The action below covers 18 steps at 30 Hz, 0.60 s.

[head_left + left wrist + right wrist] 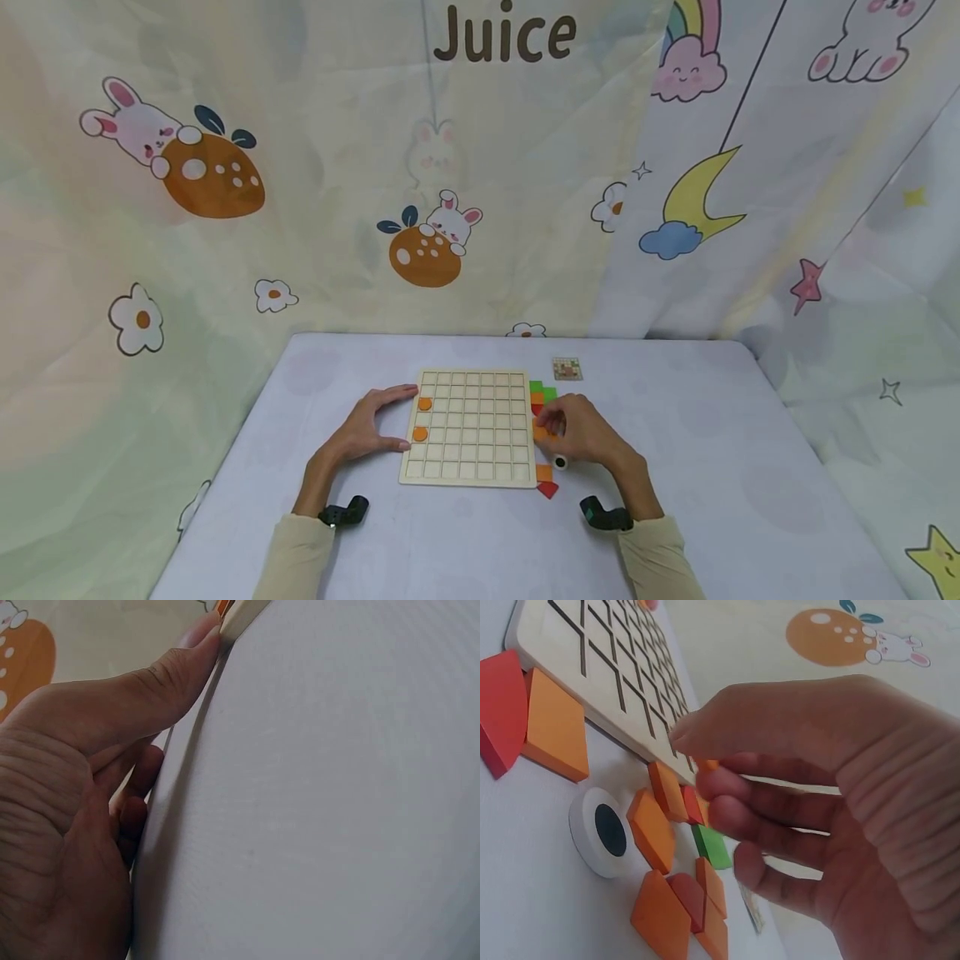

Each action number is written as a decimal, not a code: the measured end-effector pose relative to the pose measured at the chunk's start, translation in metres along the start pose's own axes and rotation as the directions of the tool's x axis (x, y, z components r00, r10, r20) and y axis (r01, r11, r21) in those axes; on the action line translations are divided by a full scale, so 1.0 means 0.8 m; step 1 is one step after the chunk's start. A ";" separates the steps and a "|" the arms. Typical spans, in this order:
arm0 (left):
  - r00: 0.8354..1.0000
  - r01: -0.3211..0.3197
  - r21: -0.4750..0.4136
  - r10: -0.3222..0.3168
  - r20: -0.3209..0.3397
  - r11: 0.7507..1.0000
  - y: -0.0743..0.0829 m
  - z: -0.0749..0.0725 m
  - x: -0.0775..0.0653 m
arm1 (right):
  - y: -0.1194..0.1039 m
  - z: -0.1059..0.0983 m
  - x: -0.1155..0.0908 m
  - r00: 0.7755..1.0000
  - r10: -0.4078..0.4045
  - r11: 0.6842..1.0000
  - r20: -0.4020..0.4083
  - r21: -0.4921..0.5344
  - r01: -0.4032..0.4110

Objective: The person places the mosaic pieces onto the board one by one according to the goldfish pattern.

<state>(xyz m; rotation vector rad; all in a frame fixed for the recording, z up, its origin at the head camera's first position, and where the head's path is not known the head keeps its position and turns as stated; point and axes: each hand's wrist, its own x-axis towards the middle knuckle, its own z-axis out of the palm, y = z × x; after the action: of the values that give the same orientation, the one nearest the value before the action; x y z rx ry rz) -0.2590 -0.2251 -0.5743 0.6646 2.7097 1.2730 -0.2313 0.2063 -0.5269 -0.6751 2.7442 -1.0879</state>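
Note:
A pale wooden grid board (472,457) lies flat on the table, with two orange pieces (420,434) in its left column. My left hand (362,429) rests at the board's left edge, thumb and index finger spread and touching it. Beside the right edge, my right hand (585,429) pinches a small orange piece (712,763), mostly hidden by the fingers. Loose orange blocks (557,727), a red block (501,712), a green block (711,846) and a white disc with a dark centre (600,832) lie around that hand.
A small patterned card (567,369) lies beyond the board at the right. White cloth covers the table (720,467). A printed curtain (337,167) hangs behind its far edge.

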 end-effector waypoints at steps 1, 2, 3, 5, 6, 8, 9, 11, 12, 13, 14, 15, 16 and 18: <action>1.000 0.001 0.002 -0.001 -0.001 1.000 0.000 0.000 0.000 | 0.000 0.000 0.001 1.000 -0.008 1.000 -0.010 0.005 0.008; 1.000 0.002 0.001 -0.002 0.000 1.000 0.000 -0.001 0.001 | -0.001 0.001 0.001 1.000 -0.017 1.000 -0.020 0.010 0.017; 1.000 0.000 -0.001 0.000 0.000 1.000 0.000 -0.001 0.001 | -0.002 0.001 0.002 0.999 -0.025 1.000 -0.030 0.014 0.025; 1.000 -0.005 0.000 0.005 0.001 1.000 0.000 -0.001 0.000 | -0.003 0.003 0.003 0.998 -0.047 0.999 -0.048 0.013 0.048; 1.000 -0.011 0.001 0.011 -0.001 1.000 0.000 -0.001 0.000 | -0.003 0.005 0.004 0.997 -0.056 0.998 -0.058 0.012 0.057; 1.000 -0.023 -0.001 0.023 -0.004 1.000 0.000 -0.001 0.000 | -0.005 0.007 0.005 0.995 -0.065 0.998 -0.073 0.020 0.067; 1.000 -0.030 0.000 0.030 -0.006 1.000 0.000 -0.002 0.000 | -0.006 0.008 0.006 0.995 -0.068 0.997 -0.080 0.025 0.070; 0.999 -0.036 0.002 0.036 -0.011 0.999 0.001 -0.002 0.000 | -0.008 0.012 0.008 0.994 -0.072 0.996 -0.088 0.040 0.076; 0.999 -0.035 0.000 0.035 -0.011 0.999 0.001 -0.002 0.000 | -0.009 0.013 0.008 0.994 -0.064 0.996 -0.089 0.054 0.069; 0.999 -0.034 -0.001 0.034 -0.010 0.999 0.001 -0.003 0.000 | -0.009 0.015 0.009 0.994 -0.066 0.995 -0.089 0.065 0.072; 0.999 -0.033 -0.001 0.033 -0.010 0.999 0.001 -0.003 0.000 | -0.009 0.017 0.010 0.994 -0.067 0.995 -0.088 0.074 0.074; 1.000 -0.028 0.000 0.028 -0.009 1.000 0.001 -0.003 0.000 | -0.009 0.019 0.010 0.994 -0.067 0.994 -0.086 0.083 0.074; 1.000 -0.025 0.000 0.025 -0.008 1.000 0.001 -0.002 0.000 | -0.009 0.021 0.011 0.994 -0.069 0.993 -0.081 0.094 0.076; 1.000 -0.020 0.000 0.020 -0.005 1.000 0.001 -0.002 0.000 | -0.009 0.024 0.012 0.995 -0.071 0.990 -0.072 0.115 0.079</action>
<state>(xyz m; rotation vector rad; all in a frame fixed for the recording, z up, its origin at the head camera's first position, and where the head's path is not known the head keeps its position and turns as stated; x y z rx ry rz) -0.2587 -0.2259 -0.5725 0.6919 2.7138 1.2807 -0.2323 0.1851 -0.5355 -0.7438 2.7035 -1.3003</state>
